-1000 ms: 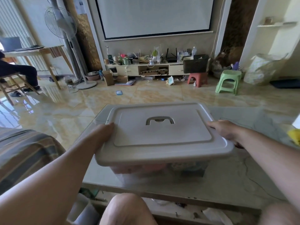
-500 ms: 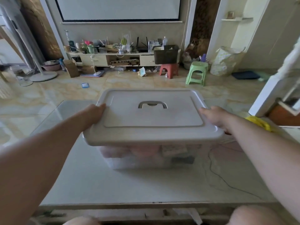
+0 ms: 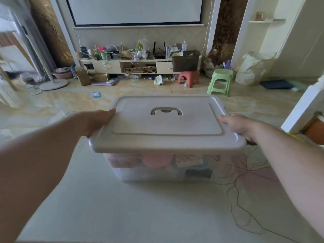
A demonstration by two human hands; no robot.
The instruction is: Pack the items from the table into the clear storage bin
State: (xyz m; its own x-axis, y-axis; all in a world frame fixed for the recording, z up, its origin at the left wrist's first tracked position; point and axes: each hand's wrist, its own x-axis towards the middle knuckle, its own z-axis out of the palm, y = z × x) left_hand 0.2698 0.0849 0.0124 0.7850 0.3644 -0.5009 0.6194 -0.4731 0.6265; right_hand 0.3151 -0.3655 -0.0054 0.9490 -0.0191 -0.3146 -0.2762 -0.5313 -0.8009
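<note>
The clear storage bin (image 3: 157, 169) stands on the pale table (image 3: 122, 207), closed by a grey lid (image 3: 166, 123) with a recessed handle (image 3: 166, 111). Through its wall I see pink, patterned and dark items packed inside. My left hand (image 3: 98, 121) holds the lid's left edge, thumb on top and fingers hidden under the rim. My right hand (image 3: 236, 125) holds the lid's right edge the same way, fingers hidden below.
A thin dark cable (image 3: 236, 199) loops over the table to the right of the bin. Beyond the table lies tiled floor with a green stool (image 3: 220, 81), a red stool (image 3: 188, 78) and a cluttered TV cabinet (image 3: 133, 65). A white post (image 3: 303, 109) stands at right.
The view has swung right and risen; the bin now sits further from me on the table. Both hands keep hold of the lid's sides.
</note>
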